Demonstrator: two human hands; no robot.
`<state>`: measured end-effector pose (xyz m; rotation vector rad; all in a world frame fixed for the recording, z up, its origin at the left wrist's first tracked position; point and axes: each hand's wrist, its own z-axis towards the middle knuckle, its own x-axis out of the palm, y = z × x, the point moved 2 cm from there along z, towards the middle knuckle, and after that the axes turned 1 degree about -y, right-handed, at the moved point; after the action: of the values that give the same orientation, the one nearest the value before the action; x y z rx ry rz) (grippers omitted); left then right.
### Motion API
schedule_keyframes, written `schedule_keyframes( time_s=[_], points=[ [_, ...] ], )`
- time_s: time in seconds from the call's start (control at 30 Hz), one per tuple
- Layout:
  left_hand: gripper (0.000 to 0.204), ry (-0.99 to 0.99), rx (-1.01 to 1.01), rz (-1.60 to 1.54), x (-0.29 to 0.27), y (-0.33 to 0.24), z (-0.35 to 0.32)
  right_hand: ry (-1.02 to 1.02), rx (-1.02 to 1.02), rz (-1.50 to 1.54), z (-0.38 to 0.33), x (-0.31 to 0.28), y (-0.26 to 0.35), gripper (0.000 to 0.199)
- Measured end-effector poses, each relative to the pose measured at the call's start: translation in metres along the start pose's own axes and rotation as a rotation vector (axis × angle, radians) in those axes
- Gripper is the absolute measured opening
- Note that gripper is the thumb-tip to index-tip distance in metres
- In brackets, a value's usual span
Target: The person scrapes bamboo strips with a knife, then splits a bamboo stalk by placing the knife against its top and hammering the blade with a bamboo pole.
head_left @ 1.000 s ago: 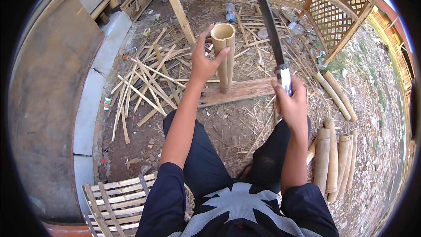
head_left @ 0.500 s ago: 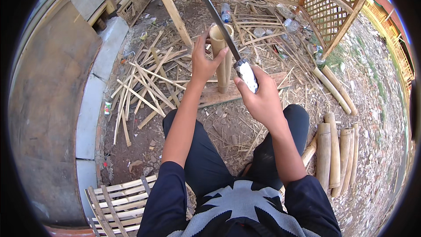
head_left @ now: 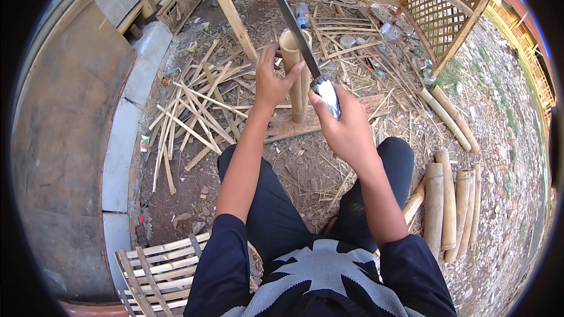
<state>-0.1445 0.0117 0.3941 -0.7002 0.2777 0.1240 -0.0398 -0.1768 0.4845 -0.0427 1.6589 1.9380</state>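
The right hand [head_left: 346, 132] covers the knife's handle, so only a silver bit shows. The knife [head_left: 294, 23] hides part of the bamboo tube's [head_left: 294, 76] rim. At the bottom of the frame, the woven bamboo panel [head_left: 155, 270] is cut off. Small bottles [head_left: 302, 14] near the lattice are too blurred to tell apart.

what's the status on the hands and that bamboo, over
Left hand steadies upright bamboo tube. Right hand grips machete, blade across tube top. Nothing in the way.

Pale split bamboo strips [head_left: 194, 111] lay scattered on the dirt beside a grey concrete slab [head_left: 120, 158]; short cut bamboo tubes [head_left: 452, 205] lay side by side, and a brown wooden lattice panel [head_left: 435, 0] stood behind
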Motion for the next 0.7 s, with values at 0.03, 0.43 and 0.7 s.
schedule_keyframes(
  time_s=[0.03,0.43,0.7],
  points=[
    [0.056,-0.001,-0.006,0.007,0.000,-0.002,-0.002,-0.002,-0.007,-0.014,-0.002,-0.001,0.001,0.032],
    [0.055,0.003,-0.057,-0.060,0.004,-0.032,-0.013,-0.019,-0.066,-0.059,-0.019,-0.015,0.001,0.036],
    [0.057,-0.026,-0.034,0.019,0.020,-0.035,-0.014,-0.081,-0.156,-0.147,-0.013,-0.025,-0.005,0.041]
  ],
)
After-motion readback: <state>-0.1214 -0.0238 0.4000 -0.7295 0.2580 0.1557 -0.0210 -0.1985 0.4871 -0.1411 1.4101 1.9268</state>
